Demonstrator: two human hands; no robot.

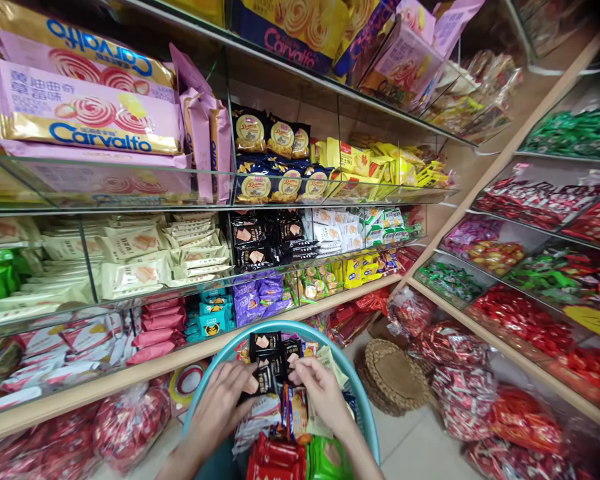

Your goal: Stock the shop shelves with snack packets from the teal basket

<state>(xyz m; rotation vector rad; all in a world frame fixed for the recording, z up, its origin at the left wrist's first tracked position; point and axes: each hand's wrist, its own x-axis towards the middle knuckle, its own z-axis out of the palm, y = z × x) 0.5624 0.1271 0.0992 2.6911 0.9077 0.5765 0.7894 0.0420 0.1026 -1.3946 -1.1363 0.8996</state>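
Observation:
A round teal basket (363, 393) full of mixed snack packets stands at the bottom centre. Both hands reach into it. My left hand (227, 400) has its fingers curved around a small black packet (265, 379) at the basket's left side. My right hand (320, 387) has thumb and fingers pinched together at the edge of another black packet (291, 352). One more black packet (266, 343) lies behind them. Nearer to me are white packets (263, 417), an orange-and-blue packet (295, 410), a red packet (275, 460) and a green packet (327, 459).
Shelves with a wooden edge (190, 350) rise in front, holding cream packets (135, 273), black packets (250, 237) and purple packets (260, 297). Sweets fill angled bins (520, 320) at right. A woven stool (395, 373) and bagged red sweets (480, 400) are right of the basket.

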